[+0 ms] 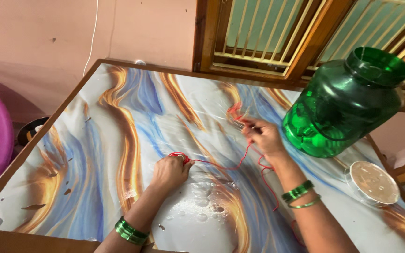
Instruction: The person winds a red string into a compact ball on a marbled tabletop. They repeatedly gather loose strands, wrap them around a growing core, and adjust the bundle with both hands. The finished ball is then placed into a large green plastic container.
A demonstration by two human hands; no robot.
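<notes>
**Red thread being held between two hands**

The left hand (pixel 169 172) is closing into a loose fist, and its fingers are pinching a small bundle of the red thread (pixel 221 166) at the top of the knuckles. The right hand (pixel 263 137) is pressing its fingertips together around the other part of the thread, maybe also on something thin and shiny, but I cannot tell this for sure. Between both hands the thread is hanging slack in a soft curve, and a loose end is trailing down beside the right forearm.

In my judgement, the thread is thin and is tangling easily, so keeping a light tension and a firm pinch is helping here.

The table (pixel 94 140) is looking glossy and smooth, with swirling blue and orange marble pattern. Near the right hand a big green transparent jar (pixel 348 103) is standing, hard plastic I think, with round things inside. A flat round clear lid (pixel 373 182) is lying near it. Both wrists are wearing green bangles (pixel 298 192).
</notes>
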